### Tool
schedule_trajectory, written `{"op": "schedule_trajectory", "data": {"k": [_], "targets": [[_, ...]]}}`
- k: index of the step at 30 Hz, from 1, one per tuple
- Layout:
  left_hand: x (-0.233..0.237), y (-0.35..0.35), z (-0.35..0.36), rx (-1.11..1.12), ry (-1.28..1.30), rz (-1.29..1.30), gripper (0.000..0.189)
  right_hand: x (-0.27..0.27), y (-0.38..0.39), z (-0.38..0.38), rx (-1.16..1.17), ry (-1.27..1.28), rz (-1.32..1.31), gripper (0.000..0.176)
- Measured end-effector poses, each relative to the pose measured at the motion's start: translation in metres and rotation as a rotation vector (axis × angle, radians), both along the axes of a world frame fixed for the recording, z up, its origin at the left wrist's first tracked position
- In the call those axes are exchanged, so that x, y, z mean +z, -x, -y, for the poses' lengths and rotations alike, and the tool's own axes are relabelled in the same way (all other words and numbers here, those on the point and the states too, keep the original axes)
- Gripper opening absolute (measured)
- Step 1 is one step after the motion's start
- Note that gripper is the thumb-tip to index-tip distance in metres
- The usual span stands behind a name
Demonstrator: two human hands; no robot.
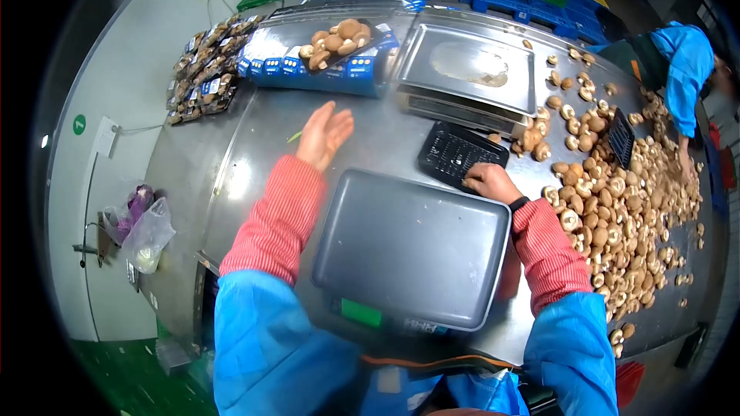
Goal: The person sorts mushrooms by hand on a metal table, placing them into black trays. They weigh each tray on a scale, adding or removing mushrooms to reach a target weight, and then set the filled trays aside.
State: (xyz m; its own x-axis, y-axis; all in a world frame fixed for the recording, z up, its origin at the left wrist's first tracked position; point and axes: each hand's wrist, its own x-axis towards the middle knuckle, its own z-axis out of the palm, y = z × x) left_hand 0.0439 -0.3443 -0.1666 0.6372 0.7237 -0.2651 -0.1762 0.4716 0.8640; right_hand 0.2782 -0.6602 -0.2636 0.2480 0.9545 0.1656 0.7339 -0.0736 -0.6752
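My left hand is raised above the steel table with its fingers stretched out and nothing in it. Just beyond it, a tray of brown mushrooms sits on a roll of blue printed film. My right hand has its fingers curled over the near edge of a black plastic tray, which holds no mushrooms. That tray lies in front of a steel-topped weighing scale. Between my forearms rests a grey plastic lid or upturned tub.
Loose mushrooms cover the right side, with another black tray standing among them. A co-worker's blue sleeve reaches into the pile. Packed mushroom trays are stacked at the left back. Plastic bags hang by the wall.
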Motion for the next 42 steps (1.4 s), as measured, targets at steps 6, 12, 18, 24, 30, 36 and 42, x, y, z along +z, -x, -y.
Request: {"op": "schedule_trajectory", "data": {"k": [6,12,18,24,30,36,42], "targets": [[0.023,0.041,0.077,-0.183,0.022,-0.053,0.033,0.0,-0.002,-0.002,-0.055,0.161,-0.097,0.018],[0.05,0.051,0.138,-0.307,-0.013,-0.086,0.032,-0.017,-0.008,-0.007,0.001,0.055,0.163,0.018],[0.057,0.059,0.179,-0.369,-0.092,-0.19,0.036,-0.021,-0.004,-0.011,-0.175,-0.145,0.262,0.016],[0.069,0.042,0.249,-0.572,-0.009,-0.035,0.048,0.09,0.023,0.079,-0.586,-0.717,0.142,0.009],[0.047,-0.006,0.334,-0.7,0.052,-0.111,0.045,0.101,0.157,0.202,-0.414,-0.474,0.439,0.023],[0.01,-0.017,0.425,-1.148,-0.06,-0.448,0.038,0.128,0.194,0.348,-1.034,-0.051,-0.022,0.056],[0.001,-0.066,0.471,-1.214,-0.643,-0.325,0.071,0.034,0.203,0.464,-1.258,-0.22,-0.993,0.047]]}}
